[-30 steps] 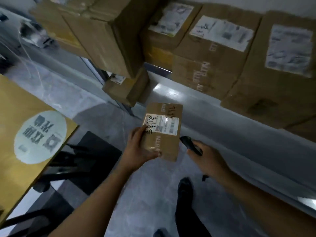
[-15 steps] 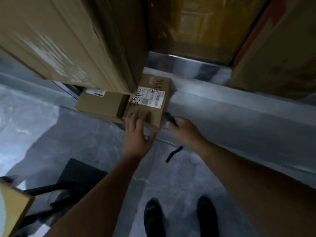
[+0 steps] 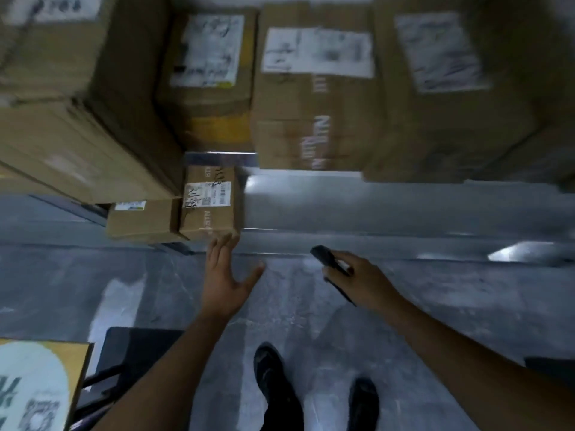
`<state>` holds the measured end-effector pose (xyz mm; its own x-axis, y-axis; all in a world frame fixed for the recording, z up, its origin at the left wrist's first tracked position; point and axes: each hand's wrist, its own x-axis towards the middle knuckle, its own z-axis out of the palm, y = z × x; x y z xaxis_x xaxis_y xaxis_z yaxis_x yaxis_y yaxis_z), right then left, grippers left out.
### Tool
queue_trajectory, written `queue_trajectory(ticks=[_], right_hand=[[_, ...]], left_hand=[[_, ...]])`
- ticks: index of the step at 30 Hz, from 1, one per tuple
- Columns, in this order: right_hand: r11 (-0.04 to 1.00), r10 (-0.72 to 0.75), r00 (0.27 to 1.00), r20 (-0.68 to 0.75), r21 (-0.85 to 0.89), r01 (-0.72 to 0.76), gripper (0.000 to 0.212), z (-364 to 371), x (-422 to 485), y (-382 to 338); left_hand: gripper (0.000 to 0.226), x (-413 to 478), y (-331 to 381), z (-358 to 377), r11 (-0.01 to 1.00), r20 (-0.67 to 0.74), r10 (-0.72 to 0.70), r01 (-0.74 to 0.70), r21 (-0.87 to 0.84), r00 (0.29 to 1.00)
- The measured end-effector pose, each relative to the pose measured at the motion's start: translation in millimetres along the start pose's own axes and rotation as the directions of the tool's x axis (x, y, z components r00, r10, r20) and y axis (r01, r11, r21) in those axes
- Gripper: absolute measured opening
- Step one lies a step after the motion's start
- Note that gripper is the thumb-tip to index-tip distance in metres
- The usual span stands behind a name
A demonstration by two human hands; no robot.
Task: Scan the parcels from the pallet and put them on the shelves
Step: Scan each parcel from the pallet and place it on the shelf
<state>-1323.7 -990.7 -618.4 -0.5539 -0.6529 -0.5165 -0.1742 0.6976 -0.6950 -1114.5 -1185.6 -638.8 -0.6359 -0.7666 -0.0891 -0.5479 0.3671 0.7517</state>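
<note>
A small brown parcel (image 3: 211, 203) with a white label and black handwriting lies on the low metal shelf (image 3: 357, 209), pressed against another small parcel (image 3: 141, 219) on its left. My left hand (image 3: 224, 276) hovers just in front of it, fingers spread and straight, holding nothing. My right hand (image 3: 361, 276) grips a black handheld scanner (image 3: 326, 259), its strap dangling, over the shelf's front edge.
Large cardboard boxes (image 3: 314, 94) with white labels fill the shelf above, and a big box (image 3: 77, 119) overhangs at the left. A yellow box with a round white sticker (image 3: 34, 387) sits at the lower left beside a dark cart frame (image 3: 133, 356). My shoes (image 3: 273, 384) stand on the grey floor.
My left hand carried the small parcel to the low shelf, set it beside the other small parcel and let go, then drew back. The right hand kept the scanner.
</note>
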Motion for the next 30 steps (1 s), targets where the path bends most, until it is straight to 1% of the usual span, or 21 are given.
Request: queue_trajectory(ticks=[4,7,8,10,13,16,20,21,23,25,26,28,30], right_hand=[[0.995,0.038,0.997,-0.068,0.091,-0.032,0.034,-64,-115,33],[0.989,0.069,0.981,-0.182,0.141,-0.043,0.040,-113,-195,69],[0.989,0.075,0.969,-0.235,0.139,-0.043,0.043,-132,-220,86],[0.987,0.110,0.942,-0.316,0.149,-0.065,0.049,-167,-272,124],[0.975,0.161,0.898,-0.410,0.209,-0.079,0.052,-216,-364,186],[0.967,0.219,0.814,-0.537,0.228,-0.110,0.052,-264,-471,257],[0.924,0.366,0.713,-0.599,0.324,-0.202,0.058,-310,-609,345],[0.911,0.404,0.668,-0.625,0.343,-0.229,0.059,-318,-641,366],[0.878,0.477,0.553,-0.683,0.386,-0.282,0.061,-333,-698,405],[0.830,0.557,0.446,-0.701,0.458,-0.318,0.061,-346,-746,443],[0.807,0.591,0.399,-0.701,0.499,-0.317,0.062,-351,-768,461],[0.766,0.642,0.297,-0.707,0.575,-0.287,0.060,-362,-805,496],[0.725,0.684,0.187,-0.705,0.630,-0.278,0.060,-374,-838,529]], left_hand=[[0.070,-55,88,11,0.995,0.098,0.074,-0.068,-0.069,0.992],[0.079,-98,165,38,0.985,0.196,0.164,-0.152,-0.076,0.967],[0.081,-114,194,52,0.975,0.235,0.221,-0.208,-0.078,0.947],[0.080,-148,250,89,0.942,0.331,0.332,-0.327,-0.072,0.883],[0.082,-211,333,154,0.885,0.441,0.441,-0.459,-0.072,0.781],[0.083,-286,420,227,0.815,0.545,0.535,-0.563,-0.134,0.645],[0.084,-384,528,311,0.719,0.660,0.621,-0.643,-0.264,0.423],[0.086,-408,553,332,0.682,0.678,0.642,-0.670,-0.294,0.357],[0.090,-452,599,372,0.593,0.688,0.695,-0.709,-0.382,0.211],[0.088,-491,637,416,0.526,0.685,0.724,-0.704,-0.477,0.078],[0.086,-508,654,440,0.501,0.689,0.724,-0.697,-0.513,0.013],[0.091,-543,687,491,0.455,0.704,0.700,-0.684,-0.570,-0.122],[0.089,-576,716,546,0.440,0.733,0.646,-0.681,-0.586,-0.213]])
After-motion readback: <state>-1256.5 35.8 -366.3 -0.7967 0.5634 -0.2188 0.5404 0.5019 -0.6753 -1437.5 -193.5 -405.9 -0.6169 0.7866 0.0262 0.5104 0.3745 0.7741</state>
